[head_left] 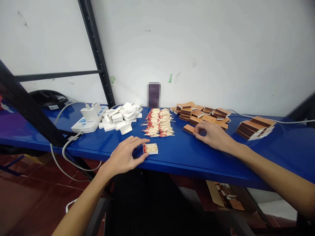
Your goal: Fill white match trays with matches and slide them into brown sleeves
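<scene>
My left hand (128, 153) grips the left end of a small white matchbox tray (154, 152) between thumb and forefinger. Red-headed matches (150, 148) fill this tray, which rests near the front edge of the blue table. Farther right, my right hand (210, 133) pinches the right end of an orange-and-brown matchbox sleeve (189, 128) lying on the table. Whether that sleeve is hollow I cannot tell. Behind the tray lies a wide pile of loose matches (159, 123), heads pointing various ways.
White trays (120, 117) are heaped at left, beside a power strip (86, 126) with cables. Orange matchbox sleeves (197, 113) pile up behind my right hand; stacked matchboxes (254, 127) stand farther right. A black shelf post (97, 49) rises at left. Below the table, a carton (214, 195) holds more boxes.
</scene>
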`<action>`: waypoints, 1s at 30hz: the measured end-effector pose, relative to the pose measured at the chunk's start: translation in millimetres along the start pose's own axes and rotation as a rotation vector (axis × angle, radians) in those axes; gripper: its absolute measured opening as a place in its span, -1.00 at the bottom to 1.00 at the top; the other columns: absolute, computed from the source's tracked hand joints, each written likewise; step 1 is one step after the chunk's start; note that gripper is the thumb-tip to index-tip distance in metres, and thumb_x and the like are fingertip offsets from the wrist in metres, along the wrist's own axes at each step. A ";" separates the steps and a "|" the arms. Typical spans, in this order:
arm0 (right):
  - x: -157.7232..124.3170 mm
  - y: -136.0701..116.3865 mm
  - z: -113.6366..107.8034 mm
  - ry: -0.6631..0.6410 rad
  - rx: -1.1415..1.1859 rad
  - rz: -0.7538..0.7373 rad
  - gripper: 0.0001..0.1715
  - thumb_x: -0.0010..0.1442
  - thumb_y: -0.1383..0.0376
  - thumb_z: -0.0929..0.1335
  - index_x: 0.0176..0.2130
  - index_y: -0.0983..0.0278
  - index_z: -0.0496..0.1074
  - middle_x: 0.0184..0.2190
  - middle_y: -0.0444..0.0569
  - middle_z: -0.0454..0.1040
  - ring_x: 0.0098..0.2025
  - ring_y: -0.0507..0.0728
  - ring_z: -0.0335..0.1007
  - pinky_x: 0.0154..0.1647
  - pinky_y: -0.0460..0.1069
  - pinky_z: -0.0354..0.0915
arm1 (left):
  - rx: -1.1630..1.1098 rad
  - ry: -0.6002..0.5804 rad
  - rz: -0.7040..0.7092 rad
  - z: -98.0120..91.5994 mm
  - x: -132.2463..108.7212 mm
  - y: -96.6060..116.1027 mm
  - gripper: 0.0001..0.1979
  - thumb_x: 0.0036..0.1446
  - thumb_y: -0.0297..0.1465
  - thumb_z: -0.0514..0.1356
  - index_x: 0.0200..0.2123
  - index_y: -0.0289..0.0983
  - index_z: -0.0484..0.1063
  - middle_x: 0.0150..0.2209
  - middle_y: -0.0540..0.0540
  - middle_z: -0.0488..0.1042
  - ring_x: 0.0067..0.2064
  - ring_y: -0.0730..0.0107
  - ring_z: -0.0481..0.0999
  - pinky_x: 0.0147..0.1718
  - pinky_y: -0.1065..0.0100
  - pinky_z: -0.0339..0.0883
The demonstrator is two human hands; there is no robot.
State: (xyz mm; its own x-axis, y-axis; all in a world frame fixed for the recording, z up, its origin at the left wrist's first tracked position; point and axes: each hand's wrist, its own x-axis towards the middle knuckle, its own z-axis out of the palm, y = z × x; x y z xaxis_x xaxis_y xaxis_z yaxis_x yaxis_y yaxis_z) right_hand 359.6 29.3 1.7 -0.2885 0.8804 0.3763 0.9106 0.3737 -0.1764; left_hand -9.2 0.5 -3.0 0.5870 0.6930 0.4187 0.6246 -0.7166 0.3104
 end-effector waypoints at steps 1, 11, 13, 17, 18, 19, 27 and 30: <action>1.4 -0.9 0.1 0.020 -0.003 0.005 -0.78 0.22 0.16 0.27 -0.39 0.23 0.34 -0.35 0.02 0.47 -0.29 0.19 0.41 -0.24 0.06 0.29 | -0.004 -0.003 0.012 -0.3 -0.2 0.3 -0.62 0.25 -0.23 0.18 0.12 -0.16 0.39 -0.01 -0.09 0.49 -0.04 0.22 0.46 -0.02 0.20 0.34; 10.2 -6.0 10.8 0.061 -0.046 0.040 -0.80 0.18 0.16 0.28 -0.23 0.23 0.35 -0.28 0.03 0.50 -0.26 0.23 0.44 -0.28 0.06 0.29 | 0.041 -0.151 0.130 -7.4 1.1 2.0 -0.65 0.38 -0.29 0.04 0.18 -0.09 0.37 0.01 -0.10 0.47 -0.01 0.23 0.39 -0.03 0.21 0.30; 6.0 -10.2 8.9 0.067 -0.057 0.035 -0.80 0.17 0.17 0.28 -0.23 0.23 0.37 -0.28 0.02 0.50 -0.27 0.23 0.44 -0.29 0.06 0.29 | 0.034 -0.145 0.135 -6.7 1.1 1.3 -0.67 0.38 -0.29 0.04 0.13 -0.12 0.41 0.02 -0.10 0.48 -0.01 0.23 0.39 -0.01 0.21 0.29; -9.3 -31.1 5.7 0.047 -0.076 -0.030 -0.79 0.20 0.22 0.26 -0.18 0.22 0.39 -0.26 0.01 0.50 -0.26 0.21 0.45 -0.25 0.06 0.31 | 0.017 -0.133 0.124 -4.8 1.1 0.2 -0.70 0.36 -0.28 0.06 0.07 -0.16 0.46 0.02 -0.09 0.49 0.00 0.23 0.39 -0.02 0.21 0.29; -14.0 -38.4 5.5 0.039 -0.061 -0.050 -0.78 0.21 0.23 0.26 -0.16 0.22 0.39 -0.24 0.01 0.49 -0.24 0.21 0.45 -0.23 0.06 0.31 | 0.013 -0.130 0.121 -4.6 1.1 0.2 -0.69 0.36 -0.27 0.07 0.08 -0.16 0.45 0.02 -0.09 0.50 -0.01 0.23 0.39 -0.02 0.20 0.29; -18.7 -45.9 5.6 0.025 -0.036 -0.068 -0.78 0.22 0.23 0.26 -0.15 0.22 0.40 -0.22 0.01 0.49 -0.22 0.20 0.45 -0.21 0.07 0.32 | 0.007 -0.126 0.119 -4.5 1.1 0.3 -0.68 0.35 -0.27 0.07 0.10 -0.16 0.43 0.02 -0.09 0.50 -0.01 0.22 0.39 -0.02 0.20 0.29; -35.6 -91.4 4.6 -0.115 0.112 -0.215 -0.57 0.30 0.11 0.27 0.07 0.24 0.38 -0.04 0.10 0.48 -0.03 0.25 0.41 -0.03 0.17 0.36 | -0.028 -0.108 0.100 -5.5 0.6 1.7 -0.65 0.32 -0.27 0.12 0.14 -0.15 0.40 0.01 -0.09 0.52 0.00 0.21 0.41 -0.02 0.19 0.31; -31.0 -101.9 2.9 -0.176 0.182 -0.269 -0.61 0.33 0.17 0.25 0.09 0.23 0.38 -0.03 0.07 0.49 0.00 0.23 0.39 0.01 0.16 0.35 | -0.016 -0.121 0.106 -4.9 1.0 1.2 -0.68 0.33 -0.27 0.10 0.09 -0.15 0.45 0.02 -0.08 0.51 0.01 0.22 0.41 -0.01 0.19 0.31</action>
State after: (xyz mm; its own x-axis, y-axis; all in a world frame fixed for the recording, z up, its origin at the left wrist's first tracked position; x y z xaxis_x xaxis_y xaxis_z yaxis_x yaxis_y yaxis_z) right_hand 274.8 -35.2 5.3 -0.5710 0.7748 0.2714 0.7327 0.6301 -0.2572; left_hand -10.4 0.0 2.0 0.7074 0.6174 0.3442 0.5485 -0.7866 0.2837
